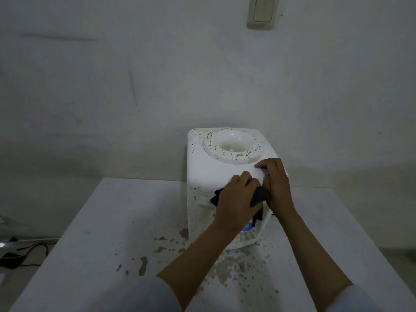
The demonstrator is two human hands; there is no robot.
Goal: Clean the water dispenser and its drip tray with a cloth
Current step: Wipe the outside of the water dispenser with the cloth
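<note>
A white tabletop water dispenser stands at the back of the table, speckled with brown dirt around its top bowl and down its left front. My left hand lies over the upper front and grips a dark cloth, which hangs down over the taps. My right hand rests on the dispenser's front right corner, fingers curled over the top edge and touching the cloth. A blue tap peeks out beside my left hand. The drip tray is mostly hidden under my left forearm.
The white table carries brown splatter stains in front of the dispenser. A wall stands right behind, with a light switch at the top. Black cables lie on the floor to the left.
</note>
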